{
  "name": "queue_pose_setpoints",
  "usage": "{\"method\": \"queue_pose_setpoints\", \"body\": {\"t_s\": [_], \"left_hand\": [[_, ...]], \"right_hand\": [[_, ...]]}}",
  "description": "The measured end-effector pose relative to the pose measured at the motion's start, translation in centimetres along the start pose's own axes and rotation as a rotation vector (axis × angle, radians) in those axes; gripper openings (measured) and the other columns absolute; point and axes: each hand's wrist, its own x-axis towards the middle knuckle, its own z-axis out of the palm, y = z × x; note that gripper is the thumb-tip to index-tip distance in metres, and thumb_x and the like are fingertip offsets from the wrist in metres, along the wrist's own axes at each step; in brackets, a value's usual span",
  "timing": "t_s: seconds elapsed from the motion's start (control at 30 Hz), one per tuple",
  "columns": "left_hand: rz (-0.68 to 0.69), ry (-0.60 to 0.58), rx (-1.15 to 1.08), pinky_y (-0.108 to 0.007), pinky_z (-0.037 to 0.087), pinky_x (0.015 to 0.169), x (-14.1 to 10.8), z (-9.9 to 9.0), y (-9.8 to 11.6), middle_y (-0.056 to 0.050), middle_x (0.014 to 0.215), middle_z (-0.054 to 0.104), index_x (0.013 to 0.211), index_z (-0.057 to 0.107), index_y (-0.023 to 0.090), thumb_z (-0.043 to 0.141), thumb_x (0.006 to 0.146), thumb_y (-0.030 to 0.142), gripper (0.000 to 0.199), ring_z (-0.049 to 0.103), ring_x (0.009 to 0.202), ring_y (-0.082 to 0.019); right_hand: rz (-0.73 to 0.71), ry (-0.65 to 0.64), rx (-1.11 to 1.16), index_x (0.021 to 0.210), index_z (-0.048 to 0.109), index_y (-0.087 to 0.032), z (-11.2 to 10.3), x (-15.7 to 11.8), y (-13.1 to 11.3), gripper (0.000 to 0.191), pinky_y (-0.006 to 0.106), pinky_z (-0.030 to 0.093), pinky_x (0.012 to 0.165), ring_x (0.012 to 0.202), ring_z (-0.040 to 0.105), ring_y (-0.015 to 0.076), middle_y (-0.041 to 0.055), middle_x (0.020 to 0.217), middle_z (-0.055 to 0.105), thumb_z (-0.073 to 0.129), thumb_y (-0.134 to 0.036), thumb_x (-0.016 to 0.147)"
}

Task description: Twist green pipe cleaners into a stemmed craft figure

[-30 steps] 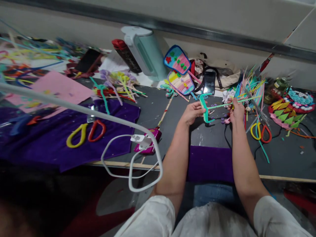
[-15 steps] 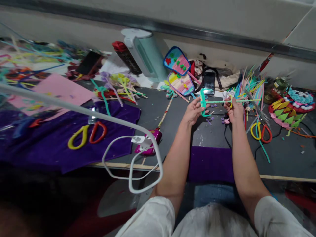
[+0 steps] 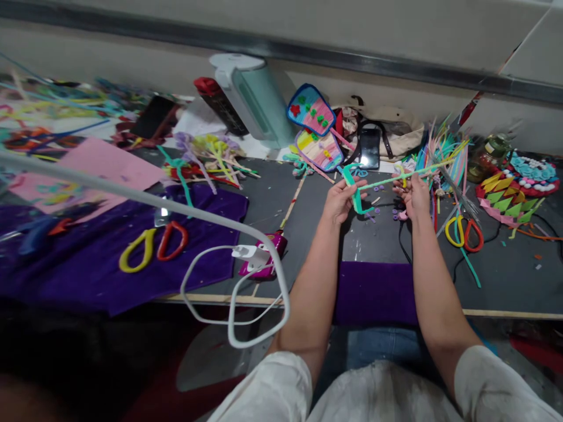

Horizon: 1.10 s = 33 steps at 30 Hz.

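Note:
My left hand [image 3: 339,200] pinches a teal pipe cleaner piece [image 3: 355,190] bent into a bracket shape. From it a light green pipe cleaner [image 3: 382,182] runs right, its far end slanting up past my right hand [image 3: 417,194]. The fingers of my right hand are closed on this light green length, and a bit of yellow shows at their tips. Under the hands, small purple curls [image 3: 369,218] are scattered on the dark table. Yellow-and-red-handled scissors [image 3: 471,235] lie right of my right wrist, beside a bundle of pipe cleaners [image 3: 453,161].
Behind are two fan-shaped craft pieces [image 3: 311,110], a phone [image 3: 369,146], a beige bag [image 3: 402,124] and a pale teal jug [image 3: 264,105]. Leftward are a purple cloth [image 3: 211,258], a second pair of scissors [image 3: 139,251] and a white cable [image 3: 281,275]. A glass jar [image 3: 488,153] stands right.
The teal piece has tilted and shifted slightly left in my left hand. The light green length has gone from nearly level to slanting up at its right end. My right hand has turned slightly.

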Motion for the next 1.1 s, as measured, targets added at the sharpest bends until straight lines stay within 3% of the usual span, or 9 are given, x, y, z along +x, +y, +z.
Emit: {"method": "queue_pose_setpoints", "body": {"t_s": [0.1,0.27,0.43,0.53,0.7,0.93,1.1], "left_hand": [[0.04,0.065,-0.05,-0.039,0.057,0.097,0.6,-0.4,-0.5,-0.011,0.114,0.075,0.102,0.066,0.017,0.077,0.077,0.02,0.028,0.071,0.109,-0.024],[0.103,0.106,-0.189,-0.041,0.051,0.106,1.1,-0.1,-1.4,-0.008,0.123,0.071,0.101,0.064,0.02,0.07,0.081,0.014,0.021,0.064,0.122,-0.023],[0.109,0.074,-0.187,-0.039,0.049,0.108,0.3,1.5,-1.3,-0.006,0.137,0.065,0.123,0.06,0.025,0.063,0.079,0.006,0.048,0.056,0.133,-0.021],[0.084,0.029,-0.134,-0.037,0.05,0.105,0.0,1.8,-0.8,-0.007,0.138,0.064,0.128,0.058,0.026,0.063,0.076,0.005,0.057,0.056,0.133,-0.022],[-0.021,-0.012,-0.112,-0.038,0.054,0.098,0.0,0.9,0.0,-0.013,0.124,0.07,0.122,0.061,0.018,0.073,0.072,0.018,0.051,0.066,0.12,-0.027],[-0.027,-0.072,0.067,-0.041,0.053,0.099,-0.5,1.3,-0.3,-0.012,0.111,0.076,0.128,0.059,0.019,0.085,0.061,0.014,0.073,0.073,0.104,-0.025],[-0.036,-0.045,0.022,-0.036,0.057,0.091,-0.1,0.9,-0.4,-0.011,0.115,0.075,0.127,0.06,0.021,0.083,0.07,0.025,0.062,0.072,0.107,-0.025]], "right_hand": [[0.022,-0.013,-0.005,0.094,0.065,-0.02,0.0,0.2,0.5,0.028,0.021,0.06,0.063,0.072,0.073,0.0109,0.0023,0.083,0.078,0.064,-0.048,0.087],[0.143,-0.125,-0.117,0.097,0.065,-0.021,1.0,-0.5,2.1,0.03,0.018,0.057,0.058,0.071,0.073,0.0104,0.0004,0.082,0.078,0.079,-0.033,0.074],[0.216,-0.247,-0.226,0.09,0.067,-0.018,2.2,-1.7,3.5,0.031,0.022,0.059,0.055,0.058,0.068,0.0101,-0.0029,0.07,0.074,0.084,-0.024,0.064],[0.162,-0.201,-0.274,0.084,0.069,-0.018,2.0,-1.5,3.5,0.022,0.019,0.054,0.046,0.053,0.065,0.01,-0.0042,0.062,0.07,0.079,-0.025,0.065],[0.006,-0.112,-0.345,0.085,0.072,-0.018,0.9,-0.6,3.0,0.019,0.015,0.043,0.04,0.06,0.066,0.011,-0.0021,0.067,0.073,0.072,-0.025,0.068],[-0.026,-0.064,-0.394,0.087,0.074,-0.02,0.7,-0.3,3.0,0.018,0.017,0.041,0.039,0.051,0.06,0.0107,-0.0032,0.063,0.072,0.068,-0.029,0.072],[-0.122,-0.063,-0.379,0.08,0.074,-0.02,0.7,-0.2,3.1,0.018,0.018,0.046,0.049,0.058,0.063,0.0113,-0.0027,0.06,0.071,0.07,-0.036,0.074]]}}
